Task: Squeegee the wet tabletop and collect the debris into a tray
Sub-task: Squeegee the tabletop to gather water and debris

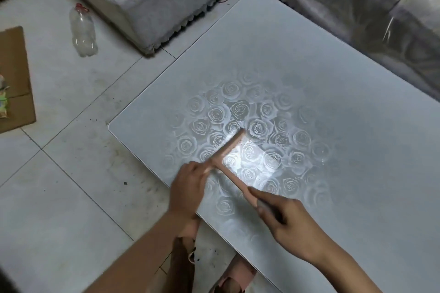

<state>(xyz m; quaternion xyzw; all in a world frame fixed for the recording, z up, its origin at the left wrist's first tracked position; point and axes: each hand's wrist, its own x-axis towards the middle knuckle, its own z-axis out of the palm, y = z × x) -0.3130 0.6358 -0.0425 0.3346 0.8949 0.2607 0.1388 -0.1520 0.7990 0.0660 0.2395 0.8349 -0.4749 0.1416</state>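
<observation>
Squeegee (227, 148) down mid-surface (333, 78) on the rose pattern, right hand (285, 216) curled round its handle, left hand (188, 188) gripping the blade end; I'd call it early, most wiping and the collecting still ahead

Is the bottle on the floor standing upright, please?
No, the bottle lies on its side on the floor.

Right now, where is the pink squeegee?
In the head view, the pink squeegee is on the rose-patterned tabletop near its left front edge, with the left hand holding the blade's near end and the right hand holding the handle.
</observation>
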